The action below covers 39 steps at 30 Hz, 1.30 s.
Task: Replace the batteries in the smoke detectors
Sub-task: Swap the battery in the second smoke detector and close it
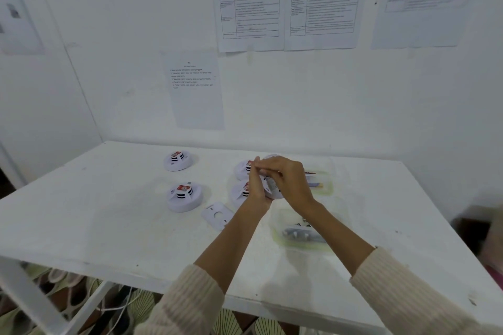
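Worktop [109, 226]: white, set into a wall corner. Printed paper sheets [249, 0] are fixed to the wall beyond its far edge; the text is too blurred to read.

Two clear containers stand on the right half. The near container [283, 242] sits right of centre and holds dark items too blurred to identify. The far container [328, 185] is close to the far edge, partly behind the right grip; its contents are unclear.

Four smoke detectors rest on the worktop, all white with a red label on top. The far-left detector [178, 161] is near the far edge. The near-left detector [185, 198] is toward the middle, apart from it. Two more, the upper hidden detector [241, 170] and the lower hidden detector [237, 195], lie just left of the grips, partly covered by the left one.

Left grip [255, 185]: raised above the worktop centre, fingers wrapped round the side of the held detector [273, 192]. Right grip [290, 179]: fingers curled over the upper side of the same unit, fingertips meeting the left fingertips. Cannot tell whether they pinch a small part.

A white mounting plate [217, 215] with a round hole lies flat beside the left forearm, between the near-left detector and the near container.
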Available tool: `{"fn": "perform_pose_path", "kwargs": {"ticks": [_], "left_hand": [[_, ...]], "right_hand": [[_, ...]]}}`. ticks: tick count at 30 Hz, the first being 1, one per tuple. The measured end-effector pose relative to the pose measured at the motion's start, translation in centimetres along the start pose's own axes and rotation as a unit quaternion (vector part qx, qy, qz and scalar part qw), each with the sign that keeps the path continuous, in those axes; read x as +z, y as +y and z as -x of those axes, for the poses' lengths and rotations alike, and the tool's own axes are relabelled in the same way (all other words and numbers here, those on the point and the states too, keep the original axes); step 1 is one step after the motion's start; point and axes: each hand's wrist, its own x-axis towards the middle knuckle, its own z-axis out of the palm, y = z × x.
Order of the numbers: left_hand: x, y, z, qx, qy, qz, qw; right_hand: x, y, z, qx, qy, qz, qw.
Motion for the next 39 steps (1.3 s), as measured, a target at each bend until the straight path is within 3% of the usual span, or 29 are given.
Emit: {"fn": "perform_pose_path", "kwargs": {"ticks": [3,6,8,11,23,39], "left_hand": [[0.0,-0.5,-0.3,0.022,-0.023,0.016,0.999],[-0.3,-0.7,-0.3,-0.005,-0.056,0.07,0.996],[-0.2,-0.3,0.0,-0.003,-0.051,0.07,0.996],[0.2,-0.2,0.3,-0.014,-0.04,0.076,0.996],[0.5,-0.4,0.1,-0.019,-0.036,0.03,0.999],[0.0,-0.5,0.5,-0.018,-0.12,0.006,0.993]], "right_hand": [[0.3,-0.2,-0.2,0.063,0.027,0.017,0.998],[0.2,0.0,-0.9,0.135,0.044,0.115,0.983],[-0.1,0.3,-1.4,0.22,0.022,0.072,0.973],[-0.1,1.0,-1.8,0.333,-0.013,-0.079,0.939],[0.3,2.4,-1.8,0.343,0.082,-0.133,0.926],[-0.8,3.9,-1.6,0.371,0.047,-0.203,0.905]]}}
